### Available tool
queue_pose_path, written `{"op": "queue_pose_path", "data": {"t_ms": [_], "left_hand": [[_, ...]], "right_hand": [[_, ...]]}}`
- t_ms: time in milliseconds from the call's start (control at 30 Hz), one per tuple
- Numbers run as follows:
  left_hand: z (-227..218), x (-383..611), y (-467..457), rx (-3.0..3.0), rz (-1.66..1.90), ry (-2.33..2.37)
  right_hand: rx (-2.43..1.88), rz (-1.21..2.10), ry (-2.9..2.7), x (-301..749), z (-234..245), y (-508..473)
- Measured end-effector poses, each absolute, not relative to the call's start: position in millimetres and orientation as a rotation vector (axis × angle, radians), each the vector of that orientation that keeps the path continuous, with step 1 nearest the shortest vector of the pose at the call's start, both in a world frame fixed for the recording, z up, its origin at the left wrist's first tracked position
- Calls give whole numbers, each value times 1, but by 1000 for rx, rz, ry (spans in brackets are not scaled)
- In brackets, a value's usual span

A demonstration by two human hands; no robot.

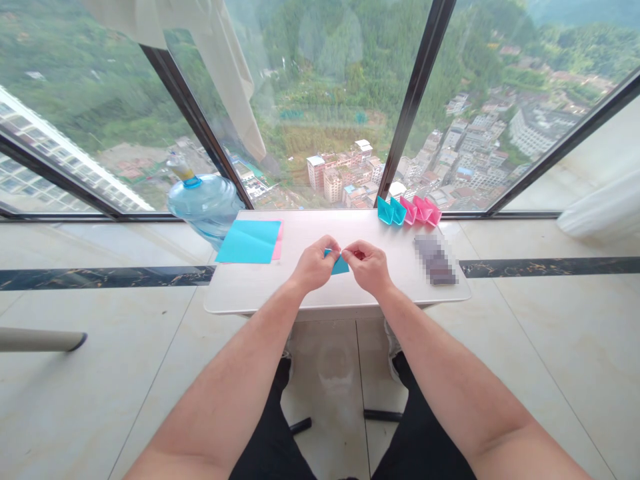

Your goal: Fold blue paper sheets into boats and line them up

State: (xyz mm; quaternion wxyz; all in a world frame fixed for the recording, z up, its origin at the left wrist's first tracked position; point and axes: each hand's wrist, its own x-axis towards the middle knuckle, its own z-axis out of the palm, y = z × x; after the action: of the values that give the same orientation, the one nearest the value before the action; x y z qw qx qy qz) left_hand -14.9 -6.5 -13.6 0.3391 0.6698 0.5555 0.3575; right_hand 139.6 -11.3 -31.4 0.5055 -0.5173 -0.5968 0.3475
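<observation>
Over the middle of a small white table (260, 293), my left hand (315, 265) and my right hand (367, 265) both pinch a small folded piece of blue paper (341, 266) between fingers and thumbs. Most of the paper is hidden by my fingers. At the table's left lies a stack of flat paper sheets (249, 241), blue on top and pink beneath. A row of folded paper shapes (409, 210), blue and pink, stands at the far right edge.
A dark flat object (435, 259), blurred, lies on the table's right side. A large blue water bottle (205, 203) lies on the floor left of the table by the floor-to-ceiling window. A pale leg of furniture (43, 339) juts in at the left.
</observation>
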Motion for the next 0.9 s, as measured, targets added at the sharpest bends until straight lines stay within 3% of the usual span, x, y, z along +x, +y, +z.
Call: {"op": "queue_pose_path", "data": {"t_ms": [500, 733, 900], "left_hand": [[-19, -10, -11, 1962, 1327, 1363], [-19, -3, -12, 1561, 1262, 1603], [-23, 0, -10, 1293, 1363, 1511]], "right_hand": [[-1238, 612, -1432, 135, -30, -19], [-1197, 451, -1534, 131, -32, -25], [-1190, 384, -1536, 127, -30, -29]]}}
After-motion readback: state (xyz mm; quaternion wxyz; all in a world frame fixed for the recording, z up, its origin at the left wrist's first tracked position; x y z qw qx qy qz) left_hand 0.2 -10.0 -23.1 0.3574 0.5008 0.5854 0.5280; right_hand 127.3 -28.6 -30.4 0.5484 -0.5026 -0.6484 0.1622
